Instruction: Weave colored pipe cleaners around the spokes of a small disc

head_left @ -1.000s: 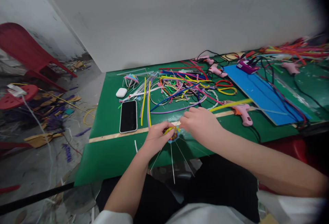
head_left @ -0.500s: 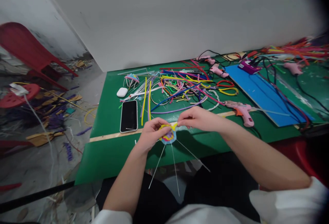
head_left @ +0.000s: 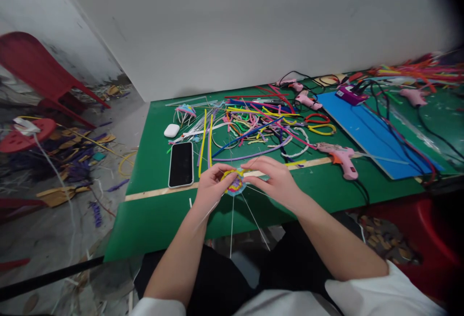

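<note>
My left hand point(head_left: 210, 186) and my right hand point(head_left: 270, 177) both pinch a small woven disc point(head_left: 235, 184) of yellow, red, purple and blue pipe cleaners, held just above the green table point(head_left: 159, 219). Thin white spokes point(head_left: 232, 226) stick out of the disc toward me. A yellow pipe cleaner point(head_left: 295, 163) trails from the disc to the right, behind my right hand. A heap of coloured pipe cleaners point(head_left: 259, 122) lies just beyond my hands.
A black phone point(head_left: 181, 164) and a white earbud case point(head_left: 171, 130) lie at the left. A pink glue gun point(head_left: 339, 154) lies to the right, beside a blue board point(head_left: 369, 135) with cables. Red chairs point(head_left: 32, 72) and scraps cover the floor at left.
My right hand has drawn in toward the disc and lowered; the yellow strand it pulled out to the right is now shorter. The disc has turned, so the spokes point differently.
</note>
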`<state>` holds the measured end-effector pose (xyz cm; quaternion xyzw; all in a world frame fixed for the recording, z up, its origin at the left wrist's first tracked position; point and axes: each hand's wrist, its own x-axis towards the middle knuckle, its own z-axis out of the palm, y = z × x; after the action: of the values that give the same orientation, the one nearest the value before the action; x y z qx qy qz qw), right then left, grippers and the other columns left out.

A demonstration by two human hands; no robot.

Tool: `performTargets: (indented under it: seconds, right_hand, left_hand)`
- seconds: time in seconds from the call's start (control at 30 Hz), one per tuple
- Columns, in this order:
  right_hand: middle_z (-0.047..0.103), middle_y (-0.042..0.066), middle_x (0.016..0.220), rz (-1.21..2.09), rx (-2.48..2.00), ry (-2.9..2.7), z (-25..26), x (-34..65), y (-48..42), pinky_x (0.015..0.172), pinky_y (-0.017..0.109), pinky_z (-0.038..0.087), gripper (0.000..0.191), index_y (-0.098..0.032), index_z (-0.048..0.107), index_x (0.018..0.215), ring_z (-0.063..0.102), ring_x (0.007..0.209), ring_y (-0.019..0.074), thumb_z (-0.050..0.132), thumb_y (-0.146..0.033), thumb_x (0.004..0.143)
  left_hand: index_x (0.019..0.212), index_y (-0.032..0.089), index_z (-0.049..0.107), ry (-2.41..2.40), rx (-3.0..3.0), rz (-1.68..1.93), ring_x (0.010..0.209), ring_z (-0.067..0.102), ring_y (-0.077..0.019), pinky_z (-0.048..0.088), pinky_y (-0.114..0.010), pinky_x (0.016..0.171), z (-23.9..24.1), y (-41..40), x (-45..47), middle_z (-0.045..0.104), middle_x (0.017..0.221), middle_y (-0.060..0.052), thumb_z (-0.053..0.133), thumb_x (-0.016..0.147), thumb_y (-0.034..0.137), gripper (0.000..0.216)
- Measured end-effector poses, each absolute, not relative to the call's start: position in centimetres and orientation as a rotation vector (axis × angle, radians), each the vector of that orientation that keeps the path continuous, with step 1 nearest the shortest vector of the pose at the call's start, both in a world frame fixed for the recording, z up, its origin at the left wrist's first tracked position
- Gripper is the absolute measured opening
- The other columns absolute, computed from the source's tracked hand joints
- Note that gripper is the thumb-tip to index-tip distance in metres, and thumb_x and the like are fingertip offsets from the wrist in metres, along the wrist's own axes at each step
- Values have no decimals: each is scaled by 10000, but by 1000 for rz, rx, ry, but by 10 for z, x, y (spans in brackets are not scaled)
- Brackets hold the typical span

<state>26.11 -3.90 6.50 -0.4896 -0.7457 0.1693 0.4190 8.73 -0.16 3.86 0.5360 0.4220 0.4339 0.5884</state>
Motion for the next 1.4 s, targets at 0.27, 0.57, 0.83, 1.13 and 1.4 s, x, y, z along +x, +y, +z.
performTargets:
  seconds: [0.27,0.57,0.83,1.13,1.4]
  right_hand:
    - [676,40,728,511,-1266,-1705,57,249,-37,609,240,469,134,-162,678,771,602,656,128,594,-259,810]
    - [669,39,739,883,-1268,-1574,51,256,-28,596,249,488,131,-169,659,749,609,658,135,619,-292,770]
    - [609,-3,599,1240,-1279,-1254,33,261,-20,523,253,480,249,-155,613,665,556,521,115,720,-378,641]
    - [594,-2,604,1016,-1387,-1509,34,274,-17,514,222,401,224,-159,591,652,510,544,104,621,-362,743]
    - [572,-19,556,1226,-1309,-1374,37,287,-14,491,221,409,252,-156,594,665,518,501,99,679,-392,681]
  left_hand:
    - [779,155,653,995,1323,1117,667,632,-123,518,-221,600,36,-8,91,672,772,-26,693,684,296,175]
    - [819,156,651,1043,1348,1153,668,642,-134,534,-235,619,30,-10,96,682,788,-37,671,707,316,197]
    - [895,162,664,1073,1327,1073,721,653,-152,542,-247,649,24,-8,99,692,859,-55,663,710,334,252]
    - [1118,158,613,1020,1264,834,906,645,-207,524,-340,819,25,-5,102,666,1073,-91,659,714,329,441]
    - [1283,243,479,548,1218,521,1232,420,-348,441,-436,932,44,11,56,394,1394,-126,730,521,563,863]
